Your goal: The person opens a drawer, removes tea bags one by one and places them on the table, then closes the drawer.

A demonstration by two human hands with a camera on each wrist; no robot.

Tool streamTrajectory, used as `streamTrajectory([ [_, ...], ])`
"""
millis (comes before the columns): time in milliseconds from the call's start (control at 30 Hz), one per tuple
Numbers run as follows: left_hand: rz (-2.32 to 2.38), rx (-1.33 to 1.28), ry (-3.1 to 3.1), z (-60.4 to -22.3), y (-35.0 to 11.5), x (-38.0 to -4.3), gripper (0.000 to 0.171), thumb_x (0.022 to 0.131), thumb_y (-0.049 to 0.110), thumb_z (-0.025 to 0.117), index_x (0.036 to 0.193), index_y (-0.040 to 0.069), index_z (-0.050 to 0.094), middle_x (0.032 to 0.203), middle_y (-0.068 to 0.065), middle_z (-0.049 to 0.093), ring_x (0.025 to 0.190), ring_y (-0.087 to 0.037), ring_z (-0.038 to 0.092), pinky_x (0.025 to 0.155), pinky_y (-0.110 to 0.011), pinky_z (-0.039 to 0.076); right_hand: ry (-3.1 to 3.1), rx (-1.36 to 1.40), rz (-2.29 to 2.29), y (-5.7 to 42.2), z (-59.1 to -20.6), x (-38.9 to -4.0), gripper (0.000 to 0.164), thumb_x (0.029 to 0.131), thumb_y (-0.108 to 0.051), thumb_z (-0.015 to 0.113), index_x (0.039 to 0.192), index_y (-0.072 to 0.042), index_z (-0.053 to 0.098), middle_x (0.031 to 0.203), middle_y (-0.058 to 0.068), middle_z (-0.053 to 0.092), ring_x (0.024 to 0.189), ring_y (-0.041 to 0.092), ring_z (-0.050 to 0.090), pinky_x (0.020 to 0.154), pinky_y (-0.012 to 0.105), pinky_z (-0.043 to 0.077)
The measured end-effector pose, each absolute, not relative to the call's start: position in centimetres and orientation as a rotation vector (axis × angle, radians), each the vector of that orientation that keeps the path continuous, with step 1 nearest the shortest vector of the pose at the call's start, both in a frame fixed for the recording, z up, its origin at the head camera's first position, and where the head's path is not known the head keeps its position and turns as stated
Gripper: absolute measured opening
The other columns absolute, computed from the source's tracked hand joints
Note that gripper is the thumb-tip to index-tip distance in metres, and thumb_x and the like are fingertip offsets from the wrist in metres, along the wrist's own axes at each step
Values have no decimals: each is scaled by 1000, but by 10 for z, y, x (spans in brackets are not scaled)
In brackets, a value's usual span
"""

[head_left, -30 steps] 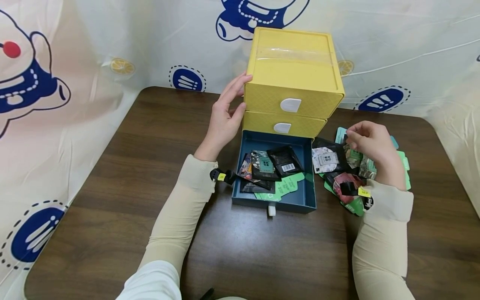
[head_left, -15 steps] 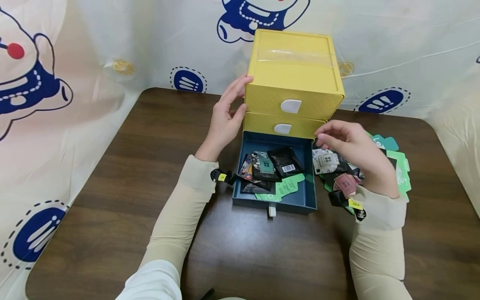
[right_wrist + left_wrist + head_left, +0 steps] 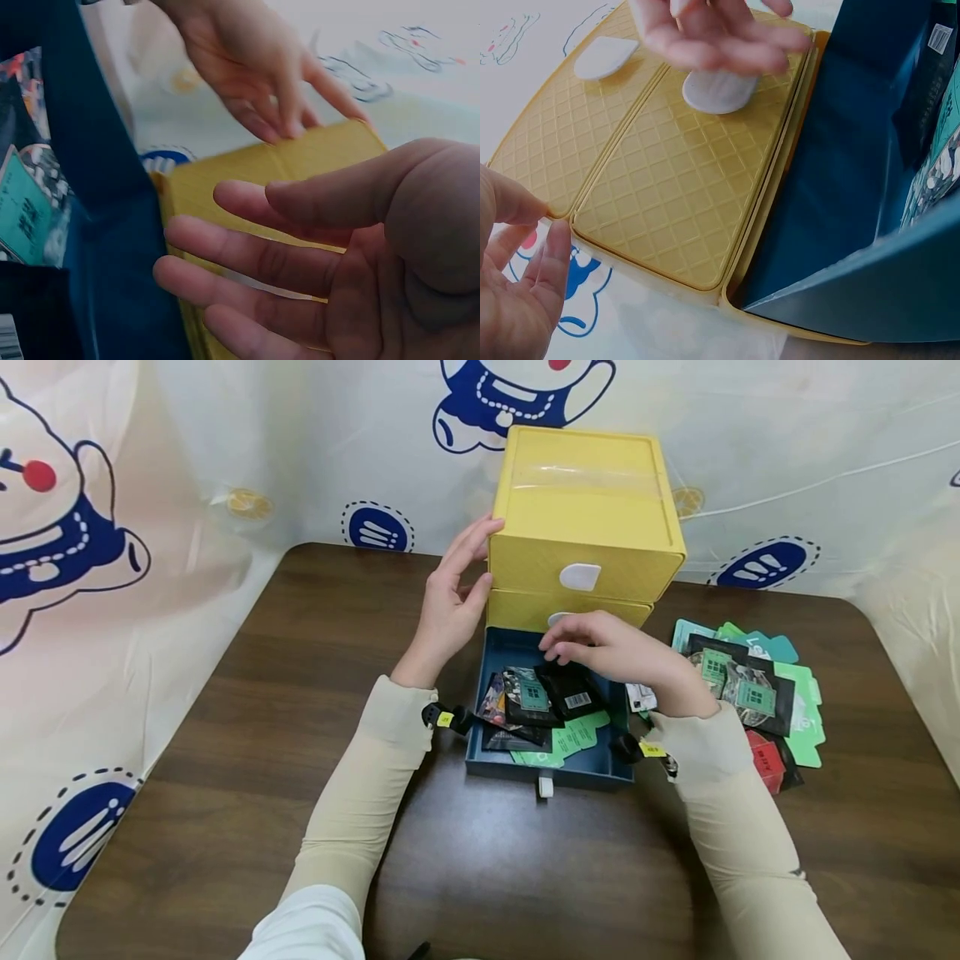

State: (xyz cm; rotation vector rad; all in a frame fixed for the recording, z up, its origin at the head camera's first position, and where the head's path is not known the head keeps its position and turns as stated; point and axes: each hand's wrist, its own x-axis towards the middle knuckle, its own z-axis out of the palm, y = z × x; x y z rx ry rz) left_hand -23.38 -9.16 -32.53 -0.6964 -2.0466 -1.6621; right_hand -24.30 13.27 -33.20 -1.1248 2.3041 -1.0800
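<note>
A yellow drawer box (image 3: 588, 485) stands at the back of the table, its dark blue bottom drawer (image 3: 517, 643) pulled out. My left hand (image 3: 450, 597) rests its fingertips against the box's left side, fingers extended. Over the back of the drawer hovers my right hand (image 3: 615, 652), fingers loosely bent and holding nothing; its spread fingers also show in the right wrist view. Below it in the drawer lie a black packet (image 3: 577, 700) with a barcode, a black packet with a teal label (image 3: 533, 695), and a green card (image 3: 573, 737).
To the right of the drawer is a pile of black packets (image 3: 761, 693) with printed labels, lying over green and teal cards (image 3: 806, 735). A red-labelled packet (image 3: 767, 762) lies at its front. A white patterned sheet (image 3: 262, 427) hangs behind the brown table (image 3: 300, 635).
My right hand has moved left from above the packet pile to over the open drawer. My left hand stays on the box's side, and the packets in the drawer look unmoved.
</note>
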Motion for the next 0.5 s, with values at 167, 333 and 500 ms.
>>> streamTrajectory([
  [167,-1664,-699,-2043,-325,-92,-234,46,87,-14,47,130,2,46,142,-12,37,105,-16,48,74,-45,53,2262,-1245,-935,114,-338,-250,18,93,-1,48,105,0,61,100,15,62,87,22,56,81,42,48],
  [333,-1674,-711,-2027,-326,-92,-234,45,87,-14,47,130,1,46,142,-13,37,105,-17,49,74,-45,53,2179,-1246,-805,98,-345,-252,24,92,-5,52,115,1,56,113,17,59,97,21,54,88,43,46],
  [500,-1676,-718,-2022,-326,-92,-235,45,87,-14,48,130,0,46,142,-13,37,106,-18,49,75,-43,54,2175,-1242,-716,87,-353,-253,32,91,-7,55,122,-1,53,121,16,54,107,27,49,94,47,40],
])
